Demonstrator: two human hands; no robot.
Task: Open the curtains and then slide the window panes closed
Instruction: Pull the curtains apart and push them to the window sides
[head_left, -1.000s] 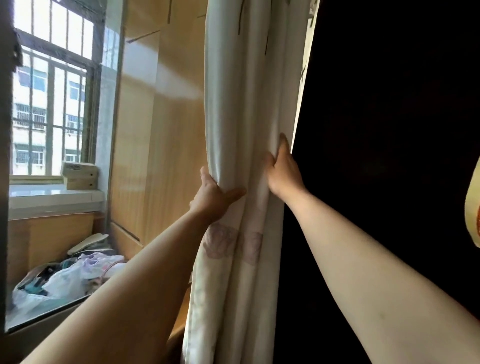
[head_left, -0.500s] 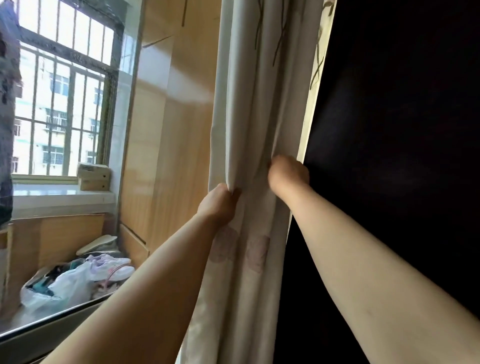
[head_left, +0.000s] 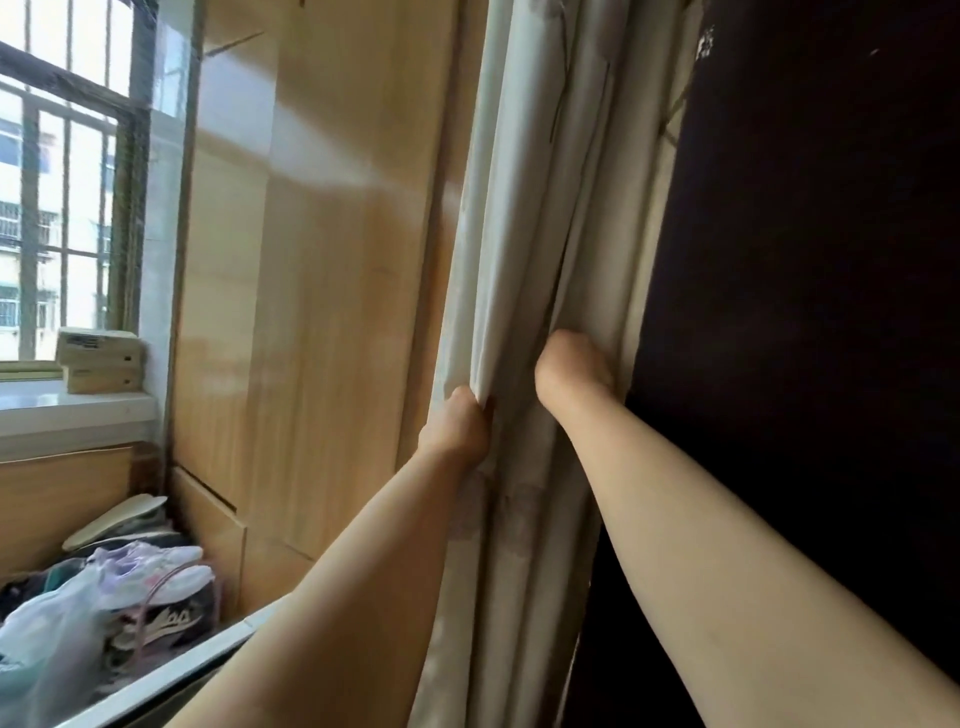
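A pale cream curtain (head_left: 524, 218) hangs bunched in thick vertical folds at the middle of the head view, against a dark wall on its right. My left hand (head_left: 460, 428) is closed on a fold at the curtain's left side. My right hand (head_left: 571, 366) is pushed into the folds at the curtain's right edge, with its fingers hidden in the fabric. Beyond the sill, at far left, a barred window (head_left: 67, 171) shows bright buildings outside. The near frame rail (head_left: 171, 680) runs along the bottom left.
A tall light wooden cabinet (head_left: 311, 291) fills the space behind the opening. Stacked boxes (head_left: 98, 361) sit on the white window ledge. Plastic bags and clothes (head_left: 109, 597) are heaped on the floor below. The dark wall (head_left: 810, 260) takes up the right side.
Both hands have gathered the curtain tighter and shifted it rightward. My right hand's fingers, spread before, are now buried in the folds. More of the cabinet is exposed.
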